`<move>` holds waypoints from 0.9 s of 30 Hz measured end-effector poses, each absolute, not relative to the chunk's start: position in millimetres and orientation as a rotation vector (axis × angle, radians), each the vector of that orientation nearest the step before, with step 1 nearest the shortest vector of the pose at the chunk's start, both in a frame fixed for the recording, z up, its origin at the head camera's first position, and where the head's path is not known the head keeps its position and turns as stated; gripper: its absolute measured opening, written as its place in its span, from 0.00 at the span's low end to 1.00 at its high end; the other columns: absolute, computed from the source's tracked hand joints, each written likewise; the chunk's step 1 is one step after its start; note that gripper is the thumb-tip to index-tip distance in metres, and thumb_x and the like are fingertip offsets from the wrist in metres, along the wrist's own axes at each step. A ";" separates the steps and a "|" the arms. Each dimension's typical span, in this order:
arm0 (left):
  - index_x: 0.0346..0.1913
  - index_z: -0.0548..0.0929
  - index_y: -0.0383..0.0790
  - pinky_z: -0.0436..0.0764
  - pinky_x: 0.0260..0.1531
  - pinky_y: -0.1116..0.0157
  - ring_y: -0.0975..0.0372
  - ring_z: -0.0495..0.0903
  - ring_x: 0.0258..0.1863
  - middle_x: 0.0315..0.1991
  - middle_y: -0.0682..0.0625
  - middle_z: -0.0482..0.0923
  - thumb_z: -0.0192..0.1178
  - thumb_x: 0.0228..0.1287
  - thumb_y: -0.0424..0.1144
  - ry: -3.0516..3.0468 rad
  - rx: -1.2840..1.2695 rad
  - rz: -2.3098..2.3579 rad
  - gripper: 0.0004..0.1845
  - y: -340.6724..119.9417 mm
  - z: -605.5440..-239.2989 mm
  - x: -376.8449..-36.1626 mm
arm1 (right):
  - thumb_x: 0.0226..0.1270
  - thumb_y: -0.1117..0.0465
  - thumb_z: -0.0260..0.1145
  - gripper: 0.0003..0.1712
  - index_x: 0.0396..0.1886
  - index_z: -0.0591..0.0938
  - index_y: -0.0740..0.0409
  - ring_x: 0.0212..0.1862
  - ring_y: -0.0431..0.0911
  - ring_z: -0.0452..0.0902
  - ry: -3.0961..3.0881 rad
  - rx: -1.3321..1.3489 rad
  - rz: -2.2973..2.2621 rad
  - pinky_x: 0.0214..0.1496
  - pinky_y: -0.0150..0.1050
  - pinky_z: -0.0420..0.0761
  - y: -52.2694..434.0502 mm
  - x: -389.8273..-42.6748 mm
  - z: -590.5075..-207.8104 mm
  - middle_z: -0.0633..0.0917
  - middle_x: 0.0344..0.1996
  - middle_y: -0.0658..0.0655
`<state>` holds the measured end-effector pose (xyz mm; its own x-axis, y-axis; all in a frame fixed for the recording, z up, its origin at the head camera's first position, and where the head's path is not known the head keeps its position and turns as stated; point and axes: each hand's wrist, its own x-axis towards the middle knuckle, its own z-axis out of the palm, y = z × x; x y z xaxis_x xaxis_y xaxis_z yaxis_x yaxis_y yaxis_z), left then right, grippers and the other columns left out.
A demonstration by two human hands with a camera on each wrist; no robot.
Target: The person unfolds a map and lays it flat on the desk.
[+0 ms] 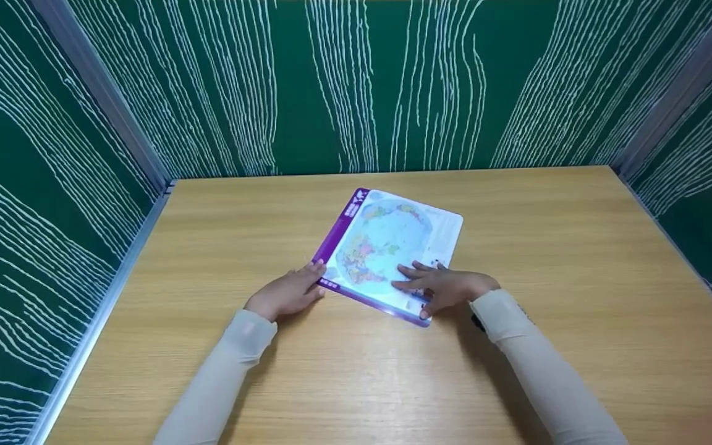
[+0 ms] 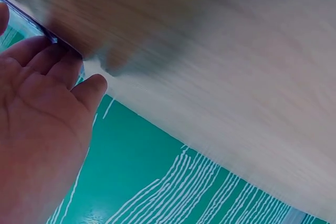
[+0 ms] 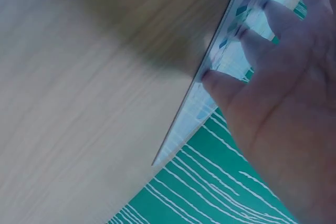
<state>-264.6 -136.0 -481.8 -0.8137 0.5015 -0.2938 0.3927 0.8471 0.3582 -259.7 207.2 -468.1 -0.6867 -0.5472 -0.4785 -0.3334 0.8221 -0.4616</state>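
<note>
A flat world-map board (image 1: 387, 241) with rounded corners and a purple strip down its left side lies slanted on the wooden table. My left hand (image 1: 288, 290) is at the board's near-left corner. Its fingertips touch the purple edge, and in the left wrist view its fingers (image 2: 58, 64) meet the thin dark rim. My right hand (image 1: 445, 287) rests on the near-right part of the map with its fingers spread. The right wrist view shows those fingertips (image 3: 212, 80) on the printed face, close to the board's edge. Part of the print is hidden beneath this hand.
The light wooden table (image 1: 207, 235) extends around the board on all sides. Green panels (image 1: 294, 86) with wavy white lines stand behind and at both sides, joined by grey metal posts (image 1: 109, 93). Both forearms are in pale sleeves (image 1: 535, 358).
</note>
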 end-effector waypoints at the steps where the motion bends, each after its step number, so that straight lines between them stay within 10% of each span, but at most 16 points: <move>1: 0.77 0.49 0.48 0.47 0.76 0.55 0.58 0.45 0.77 0.78 0.52 0.43 0.41 0.76 0.53 2.643 0.670 0.395 0.32 -135.6 -481.4 -263.6 | 0.61 0.45 0.67 0.41 0.70 0.59 0.20 0.78 0.54 0.29 2.380 -0.631 -0.456 0.73 0.68 0.35 208.5 -260.4 -468.4 0.45 0.77 0.39; 27: 0.75 0.57 0.47 0.56 0.74 0.55 0.57 0.53 0.75 0.76 0.51 0.53 0.46 0.74 0.52 2.697 0.768 0.475 0.31 -136.3 -479.9 -260.8 | 0.59 0.59 0.70 0.42 0.69 0.65 0.23 0.79 0.52 0.31 2.387 -0.516 -0.510 0.73 0.68 0.40 209.0 -259.8 -464.2 0.47 0.78 0.42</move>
